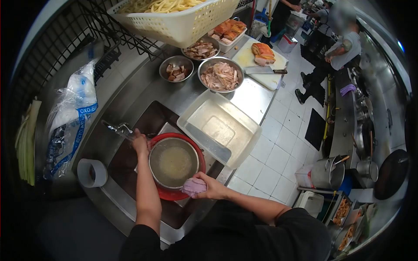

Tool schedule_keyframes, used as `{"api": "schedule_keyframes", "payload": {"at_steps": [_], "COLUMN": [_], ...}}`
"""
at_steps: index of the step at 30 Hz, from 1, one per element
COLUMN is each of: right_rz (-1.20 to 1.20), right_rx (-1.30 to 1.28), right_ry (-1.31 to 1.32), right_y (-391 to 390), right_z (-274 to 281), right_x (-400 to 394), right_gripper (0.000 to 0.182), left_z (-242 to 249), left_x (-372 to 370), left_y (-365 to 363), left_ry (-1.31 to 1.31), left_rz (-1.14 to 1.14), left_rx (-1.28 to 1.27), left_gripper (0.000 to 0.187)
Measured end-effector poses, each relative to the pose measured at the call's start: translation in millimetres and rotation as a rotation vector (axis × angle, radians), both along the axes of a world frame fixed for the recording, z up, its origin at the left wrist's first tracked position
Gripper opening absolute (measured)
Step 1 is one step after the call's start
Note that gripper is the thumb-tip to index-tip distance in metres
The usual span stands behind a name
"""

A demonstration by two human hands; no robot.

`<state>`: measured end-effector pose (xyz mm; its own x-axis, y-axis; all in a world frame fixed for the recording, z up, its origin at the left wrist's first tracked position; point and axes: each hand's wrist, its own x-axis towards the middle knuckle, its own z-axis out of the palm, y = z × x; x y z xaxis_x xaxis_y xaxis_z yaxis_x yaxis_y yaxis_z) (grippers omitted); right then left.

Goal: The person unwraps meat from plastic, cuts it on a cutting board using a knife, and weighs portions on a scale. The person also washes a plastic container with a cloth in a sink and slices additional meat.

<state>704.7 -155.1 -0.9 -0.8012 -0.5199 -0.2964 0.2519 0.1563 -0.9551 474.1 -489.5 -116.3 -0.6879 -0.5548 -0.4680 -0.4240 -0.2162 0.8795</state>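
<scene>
A red bowl (pixel 202 160) sits in the dark sink, with a round metal bowl or strainer (pixel 174 162) inside it holding cloudy liquid. My left hand (pixel 140 142) is at the upper left of the red rim, beside the metal faucet (pixel 119 128). Its fingers are small and partly hidden, so I cannot make out whether they grip anything. At the bowl's lower right, my right hand (pixel 210 186) is closed around a bunched pinkish-purple cloth (pixel 193 187). A translucent plastic tub (pixel 248 148) lies tilted over the sink's right side.
Metal bowls of cut meat (pixel 220 76) stand behind the sink. A knife (pixel 265 70) lies on a white cutting board (pixel 272 82) near meat. Noodles fill a white basket (pixel 187 32) overhead. A plastic bag (pixel 74 117) is at left; another person (pixel 344 50) stands by the stove.
</scene>
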Motion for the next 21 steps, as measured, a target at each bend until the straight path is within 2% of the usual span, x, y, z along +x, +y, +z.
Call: {"api": "schedule_keyframes", "payload": {"at_steps": [1, 3, 5, 7, 8, 9, 11, 13, 15, 17, 19, 21], "right_rz": [-0.002, 0.033, 0.033, 0.025, 0.059, 0.095, 0.068, 0.104, 0.040, -0.069, -0.064, -0.082], "right_rx": [-0.001, 0.032, 0.036, 0.042, 0.032, 0.022, -0.031, 0.058, -0.014, -0.006, 0.028, -0.072], "right_ry": [0.001, -0.081, -0.064, -0.046, -0.022, 0.000, -0.016, -0.007, -0.051, 0.016, -0.256, -0.295], "right_y": [-1, 1, 2, 8, 10, 11, 14, 20, 28, 33, 40, 44], "right_z": [4, 12, 5, 1, 2, 2, 3, 26, 27, 0, 25, 35], "right_x": [0, -2, -1, 0, 1, 5, 11, 15, 23, 43, 47, 55], "right_gripper": [0.065, 0.056, 0.052, 0.051, 0.049, 0.048, 0.048, 0.045, 0.045, 0.046, 0.047, 0.044], "left_z": [-17, -56, -24, 18, -8, -10, -50, -25, -23, 54, 16, 29], "left_x": [-4, -16, -6, 3, -11, -15, -61, -83, -116, -109, -68, -34], "left_y": [-11, -32, -26, -1, -24, -33, -84, -109, -160, -111, -128, -91], "left_ry": [0.001, 0.241, 0.207, 0.127, 0.082, 0.156, -0.049, -0.170, -0.059, 0.053, 0.265, 0.217], "left_rz": [-0.002, -0.021, -0.120, -0.134, -0.098, -0.002, -0.133, -0.191, -0.437, -0.015, -0.173, -0.356], "left_rx": [-0.001, -0.580, -0.490, -0.160, -0.058, 0.089, 0.162, 0.310, 0.421, 0.751, 0.621, 0.354], "left_gripper": [0.056, 0.056, 0.049, 0.045, 0.049, 0.053, 0.057, 0.051, 0.042, 0.032, 0.038, 0.044]}}
